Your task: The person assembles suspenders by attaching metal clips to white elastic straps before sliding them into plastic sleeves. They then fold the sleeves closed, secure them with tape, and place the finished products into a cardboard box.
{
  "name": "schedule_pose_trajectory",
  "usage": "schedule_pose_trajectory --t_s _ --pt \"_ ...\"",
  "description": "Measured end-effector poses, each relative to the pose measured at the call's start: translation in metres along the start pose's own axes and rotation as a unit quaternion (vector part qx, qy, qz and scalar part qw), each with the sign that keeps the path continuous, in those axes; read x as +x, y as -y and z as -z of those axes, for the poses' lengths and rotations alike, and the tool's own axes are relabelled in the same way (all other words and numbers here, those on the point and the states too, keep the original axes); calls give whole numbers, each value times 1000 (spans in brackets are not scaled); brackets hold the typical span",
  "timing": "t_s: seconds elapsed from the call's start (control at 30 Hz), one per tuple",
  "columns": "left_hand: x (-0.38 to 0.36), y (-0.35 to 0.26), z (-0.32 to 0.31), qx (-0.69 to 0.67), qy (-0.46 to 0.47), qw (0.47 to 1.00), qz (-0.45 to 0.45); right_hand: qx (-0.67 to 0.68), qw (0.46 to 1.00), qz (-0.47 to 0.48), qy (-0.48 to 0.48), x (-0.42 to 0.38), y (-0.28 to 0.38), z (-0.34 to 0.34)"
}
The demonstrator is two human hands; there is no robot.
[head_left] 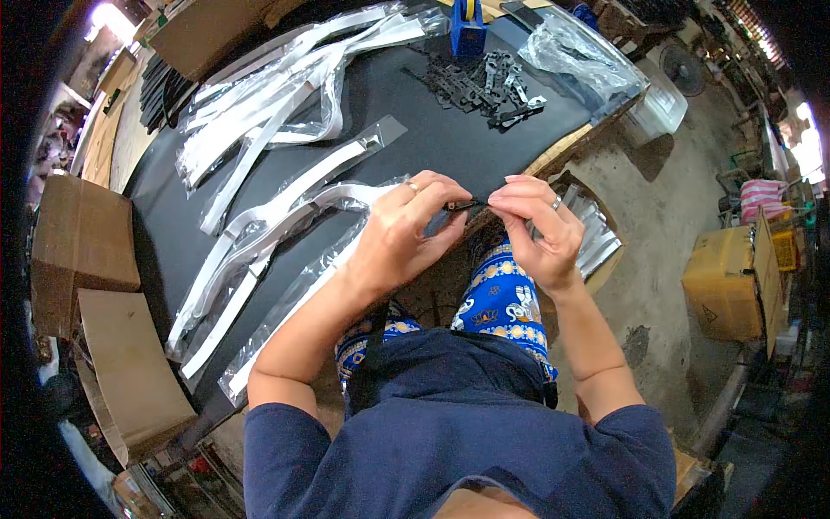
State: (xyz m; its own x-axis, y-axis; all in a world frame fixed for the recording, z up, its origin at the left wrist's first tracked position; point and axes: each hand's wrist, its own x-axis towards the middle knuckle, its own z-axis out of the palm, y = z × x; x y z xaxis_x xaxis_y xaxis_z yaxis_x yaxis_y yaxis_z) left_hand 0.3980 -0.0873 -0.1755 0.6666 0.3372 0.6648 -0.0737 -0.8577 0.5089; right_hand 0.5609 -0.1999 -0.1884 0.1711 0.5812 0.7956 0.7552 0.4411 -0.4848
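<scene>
My left hand (pixel 413 223) pinches a small black piece (pixel 464 205) between thumb and fingers, above the table's front edge. It looks like the black parts in the pile (pixel 493 86) further back, though its exact kind is too small to make out. My right hand (pixel 540 227) closes its fingertips on the piece's other end. Beside my left hand, long white strips in clear plastic bags (pixel 285 212) lie across the dark tabletop (pixel 406 104). Another bagged strip (pixel 294 303) runs partly beneath my left forearm.
More bagged white strips (pixel 259 121) are heaped at the back left. A blue tape dispenser (pixel 468 35) stands at the back, with clear plastic bags (pixel 575 52) to its right. Cardboard boxes (pixel 82 242) line the left side. An open box (pixel 596 229) sits below the table's right edge.
</scene>
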Motion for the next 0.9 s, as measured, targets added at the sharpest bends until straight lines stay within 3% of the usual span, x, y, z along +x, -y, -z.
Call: schedule_pose_trajectory --t_s 0.83,0.9 --pt "12 3 6 -42 106 984 -137 21 996 80 34 -1 3 3" --pt "13 3 4 -51 109 980 -158 62 992 79 71 -4 -3 6"
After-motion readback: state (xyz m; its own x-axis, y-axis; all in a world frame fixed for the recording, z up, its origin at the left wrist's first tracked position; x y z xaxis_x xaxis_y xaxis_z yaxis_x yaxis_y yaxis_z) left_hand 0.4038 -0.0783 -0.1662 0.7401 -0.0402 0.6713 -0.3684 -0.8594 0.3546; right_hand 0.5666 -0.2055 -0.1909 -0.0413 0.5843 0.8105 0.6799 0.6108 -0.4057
